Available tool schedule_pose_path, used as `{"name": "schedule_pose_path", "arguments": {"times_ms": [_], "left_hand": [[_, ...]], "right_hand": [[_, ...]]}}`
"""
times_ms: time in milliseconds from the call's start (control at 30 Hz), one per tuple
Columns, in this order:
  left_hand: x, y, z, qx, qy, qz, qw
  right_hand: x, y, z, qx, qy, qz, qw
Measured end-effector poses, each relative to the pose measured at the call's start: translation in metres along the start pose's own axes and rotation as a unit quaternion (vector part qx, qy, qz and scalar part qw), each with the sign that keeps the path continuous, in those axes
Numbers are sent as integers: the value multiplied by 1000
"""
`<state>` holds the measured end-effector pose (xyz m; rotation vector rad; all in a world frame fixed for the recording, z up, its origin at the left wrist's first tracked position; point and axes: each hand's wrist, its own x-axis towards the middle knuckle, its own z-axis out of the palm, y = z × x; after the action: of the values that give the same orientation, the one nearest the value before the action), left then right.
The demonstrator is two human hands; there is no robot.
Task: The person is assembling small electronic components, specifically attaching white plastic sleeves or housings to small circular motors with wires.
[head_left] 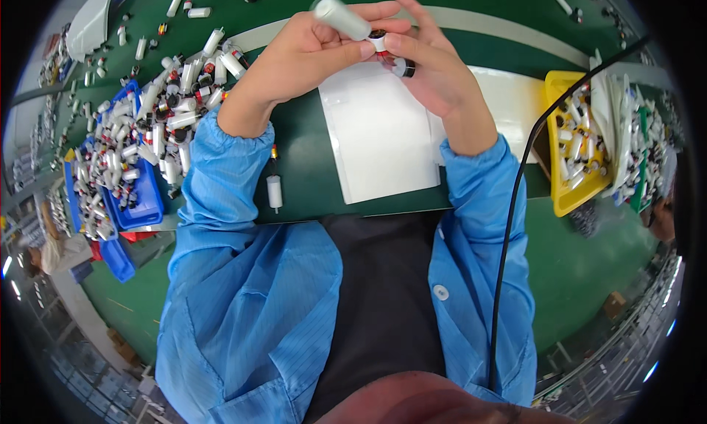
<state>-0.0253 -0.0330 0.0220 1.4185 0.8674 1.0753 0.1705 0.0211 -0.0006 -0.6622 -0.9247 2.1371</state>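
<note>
My left hand [313, 52] grips a small white cylinder [340, 17] above the green table [309, 177]. One end of the cylinder carries a dark and red tip that meets my right hand [431, 63]. My right hand pinches a small black cap [403, 69] at that tip. Both hands are raised over a white sheet [379, 140] lying on the table. A single white cylinder [274, 191] lies on the table near my left sleeve.
A blue bin [140, 212] heaped with white cylinders stands at the left, with more of them scattered beyond it. A yellow tray [562, 203] holding small parts sits at the right. A black cable [515, 203] runs down past my right arm.
</note>
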Motion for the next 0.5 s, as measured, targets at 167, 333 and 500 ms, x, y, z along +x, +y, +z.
{"name": "schedule_pose_path", "arguments": {"times_ms": [167, 333, 500], "left_hand": [[-5, 19, 2, 28, 31, -7, 999], [19, 36, -56, 185, 149, -59, 970], [37, 11, -163, 511, 99, -190, 833]], "right_hand": [[1, 15, -1, 49, -46, -57, 996], [5, 21, -11, -216, 113, -307, 920], [-8, 17, 9, -324, 133, -356, 867]]}}
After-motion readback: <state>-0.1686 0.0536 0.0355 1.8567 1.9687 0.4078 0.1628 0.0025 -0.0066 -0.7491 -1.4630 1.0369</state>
